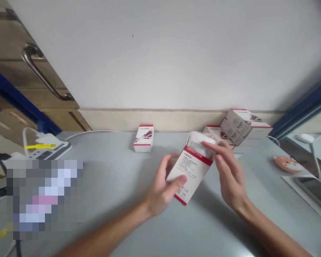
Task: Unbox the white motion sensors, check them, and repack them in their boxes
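My left hand (163, 189) grips the lower end of a white and red box marked DETECTOR (190, 170), thumb on its printed face. The box is tilted, with its top end open and a white item in clear wrap (200, 141) sticking out. At that open end my right hand (227, 171) has its fingers curled on the wrapped item and the box's upper corner. Both hands hover just above the grey table (117, 178).
A single matching box (144, 138) stands at the table's back by the wall. Several more boxes (240, 126) are stacked at the back right. A power strip (46, 150) with cables lies at left. At right sit a small orange object (287, 164) and a tablet (314, 191).
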Demonstrator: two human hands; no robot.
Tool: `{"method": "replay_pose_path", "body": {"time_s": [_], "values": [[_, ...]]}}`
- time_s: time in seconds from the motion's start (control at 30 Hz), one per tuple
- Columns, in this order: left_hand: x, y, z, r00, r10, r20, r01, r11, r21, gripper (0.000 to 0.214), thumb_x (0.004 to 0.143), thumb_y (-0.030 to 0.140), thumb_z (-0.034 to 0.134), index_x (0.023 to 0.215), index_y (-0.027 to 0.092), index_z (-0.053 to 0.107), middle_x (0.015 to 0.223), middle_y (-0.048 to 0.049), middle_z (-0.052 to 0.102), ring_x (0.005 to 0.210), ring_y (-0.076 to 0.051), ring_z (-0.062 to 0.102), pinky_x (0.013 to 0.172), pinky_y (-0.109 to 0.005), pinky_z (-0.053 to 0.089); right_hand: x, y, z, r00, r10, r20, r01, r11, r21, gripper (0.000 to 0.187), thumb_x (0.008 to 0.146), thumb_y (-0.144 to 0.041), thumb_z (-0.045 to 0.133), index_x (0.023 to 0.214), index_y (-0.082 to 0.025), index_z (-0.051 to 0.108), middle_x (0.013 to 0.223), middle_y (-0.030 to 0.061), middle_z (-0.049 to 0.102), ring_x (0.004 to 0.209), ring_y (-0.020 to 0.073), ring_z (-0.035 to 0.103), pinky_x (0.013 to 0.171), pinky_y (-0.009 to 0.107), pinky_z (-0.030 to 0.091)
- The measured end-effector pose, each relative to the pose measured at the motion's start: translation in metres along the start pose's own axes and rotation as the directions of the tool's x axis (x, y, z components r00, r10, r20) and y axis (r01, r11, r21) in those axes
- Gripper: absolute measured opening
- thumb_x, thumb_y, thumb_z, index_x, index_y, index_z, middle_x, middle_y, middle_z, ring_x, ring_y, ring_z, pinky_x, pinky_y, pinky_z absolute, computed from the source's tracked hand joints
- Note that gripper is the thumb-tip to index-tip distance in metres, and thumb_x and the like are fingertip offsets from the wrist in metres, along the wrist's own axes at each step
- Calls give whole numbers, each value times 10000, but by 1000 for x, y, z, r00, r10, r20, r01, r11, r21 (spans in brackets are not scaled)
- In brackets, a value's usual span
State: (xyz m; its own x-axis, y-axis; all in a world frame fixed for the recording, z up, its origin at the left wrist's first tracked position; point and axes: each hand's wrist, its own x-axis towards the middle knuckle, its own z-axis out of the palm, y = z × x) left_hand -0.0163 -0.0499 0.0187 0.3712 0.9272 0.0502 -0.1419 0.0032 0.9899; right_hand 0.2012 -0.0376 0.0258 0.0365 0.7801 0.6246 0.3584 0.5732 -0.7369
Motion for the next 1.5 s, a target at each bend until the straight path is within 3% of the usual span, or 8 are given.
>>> {"method": "replay_pose_path", "body": {"time_s": [0.17,0.43,0.57,0.67,0.9,1.13,1.3,1.5], "values": [[-2,-5,4,999,26,-33,-26,1000,1,568,924,501,748,1382,287,490,1205,-90,681,1106,-285,680,876,-407,584,1,3,-1,994,90,-56,-89,996,23,484,1059,-425,561,1540,-403,502,1422,76,653,1256,323,637,1017,545,556],[-7,-14,14,984,107,-145,-100,993,60,616,922,443,760,1432,305,442,1252,-82,654,1109,-270,686,851,-387,625,12,-5,-9,997,25,70,-20,997,-68,319,1088,-440,487,945,-289,729,1095,79,648,1079,280,631,913,466,538],[-8,-15,15,999,27,-18,-27,999,27,703,925,441,757,1525,354,402,1322,-100,626,1065,-290,699,618,-319,634,16,-9,-14,969,32,246,-3,993,-118,378,1086,-413,497,787,-245,656,944,47,585,910,228,605,921,470,518],[-8,-15,17,998,41,48,-44,997,65,703,930,440,753,1544,332,428,1450,-118,607,1194,-336,682,733,-374,667,15,-13,-16,948,-11,319,61,987,-146,413,1088,-401,484,739,-233,627,905,42,560,907,232,603,977,508,493],[5,-5,9,945,266,-190,-215,944,249,676,1005,461,648,1578,354,306,1548,-87,551,1416,-318,566,1125,-482,534,14,-10,-7,990,-108,-92,97,988,-119,322,1071,-395,492,1367,-310,584,1320,109,601,1192,306,619,1028,530,505],[29,-2,-29,894,387,-226,-284,879,383,922,933,440,749,1632,383,150,1507,-103,555,1400,-305,572,1092,-457,549,10,35,4,913,-89,399,280,847,-451,92,1022,-288,635,1041,-264,721,1115,66,776,1161,298,684,1047,523,432],[35,-19,-36,926,326,-188,-243,899,364,801,874,399,797,1534,317,351,1491,-111,563,1341,-288,601,1121,-475,520,0,46,13,858,-96,504,367,802,-472,65,1009,-227,663,1034,-262,711,1104,46,805,1316,330,639,1124,592,356],[32,-28,-34,955,271,-121,-215,913,346,762,907,349,760,1538,330,333,1490,-105,548,1349,-280,593,1090,-452,544,16,9,-8,946,-306,105,323,875,-361,174,976,-230,702,1124,-317,731,1100,58,789,974,262,754,920,492,577]]}}
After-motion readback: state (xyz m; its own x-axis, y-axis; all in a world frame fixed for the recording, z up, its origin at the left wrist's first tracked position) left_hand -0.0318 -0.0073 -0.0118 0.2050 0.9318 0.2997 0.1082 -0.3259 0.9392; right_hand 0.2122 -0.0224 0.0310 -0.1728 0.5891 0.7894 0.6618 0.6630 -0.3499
